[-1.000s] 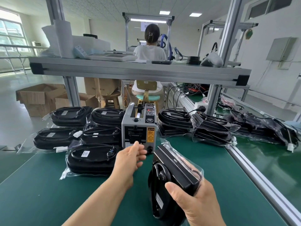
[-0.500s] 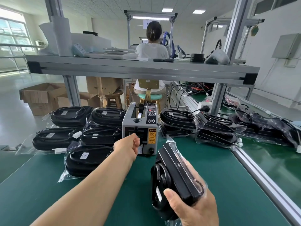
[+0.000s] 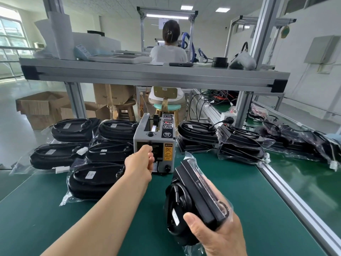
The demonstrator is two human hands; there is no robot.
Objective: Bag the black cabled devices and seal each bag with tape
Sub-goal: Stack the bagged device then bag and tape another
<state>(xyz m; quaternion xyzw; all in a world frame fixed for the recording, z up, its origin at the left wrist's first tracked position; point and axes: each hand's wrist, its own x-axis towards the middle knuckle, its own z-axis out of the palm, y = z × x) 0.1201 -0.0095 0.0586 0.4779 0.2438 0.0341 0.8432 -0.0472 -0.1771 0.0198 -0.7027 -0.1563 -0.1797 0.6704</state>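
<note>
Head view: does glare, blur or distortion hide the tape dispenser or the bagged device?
Head view: even light, sharp centre; window blown out; edge posts bow from the wide lens; mild glints on the bagged device in the right hand; the left hand covers the tape dispenser outlet.

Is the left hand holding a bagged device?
No, the left hand is at the tape dispenser's front outlet; only the right hand grips a bagged device.

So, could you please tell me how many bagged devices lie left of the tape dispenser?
5 bagged devices left of the tape dispenser: back left, back right, middle left, middle right, front. Others could be hidden underneath.
</note>
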